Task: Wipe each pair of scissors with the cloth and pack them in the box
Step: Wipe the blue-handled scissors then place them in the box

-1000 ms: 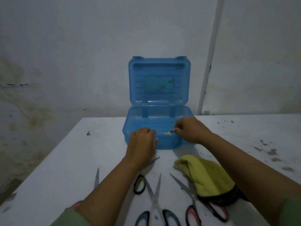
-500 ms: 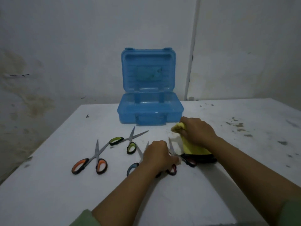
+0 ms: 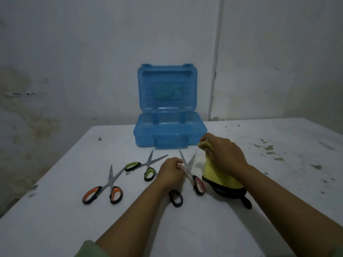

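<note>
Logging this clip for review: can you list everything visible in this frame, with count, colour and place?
Box: 1, translucent blue, lid open and upright, far middle of the table by the wall.
Orange-handled scissors: 1 pair, blades open, front left on the table.
Green-handled scissors: 1 pair, blades open, right of the orange pair.
Pink-handled scissors: 1 pair, blades open, between the hands.
Dark scissor handle: 1, under the left wrist; the rest is hidden.
Cloth: 1, yellow with a black edge, right of the scissors.
Table: 1, white, stained on the right.
Left hand: fingers closed at the pink-handled scissors.
Right hand: gripping the cloth.
</note>
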